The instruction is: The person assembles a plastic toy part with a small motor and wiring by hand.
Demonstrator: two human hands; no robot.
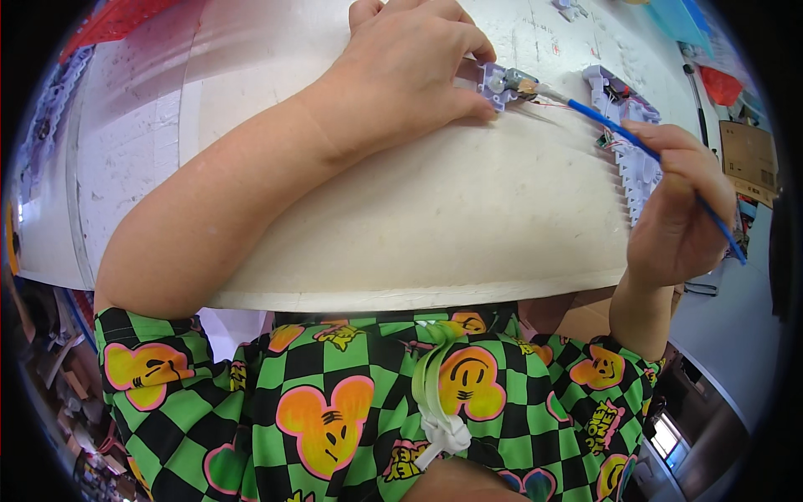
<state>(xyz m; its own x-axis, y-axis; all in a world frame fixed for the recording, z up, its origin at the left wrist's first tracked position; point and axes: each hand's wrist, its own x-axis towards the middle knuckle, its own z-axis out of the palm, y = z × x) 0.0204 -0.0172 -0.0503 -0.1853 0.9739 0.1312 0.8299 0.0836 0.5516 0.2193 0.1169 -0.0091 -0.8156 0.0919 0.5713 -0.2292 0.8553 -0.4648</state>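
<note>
My left hand (410, 71) reaches across the table, its thumb and fingers closed on a pale purple plastic housing (493, 86). A small metal part, which looks like a motor (520, 81), sits at the housing's right end, with thin wires trailing from it. Between the fingers of my right hand (682, 197) is a slim paintbrush (615, 127) with a blue handle, held at a slant. Its brush tip meets the right end of the housing near the metal part. Exactly what the tip touches is too small to tell.
A row of similar pale purple housings (633, 159) with wires lies at the right of the white table (435, 217). Another small part (570, 8) lies at the far edge. More pale parts (48, 121) line the far left, near a red basket (117, 23). A cardboard box (747, 155) is at right.
</note>
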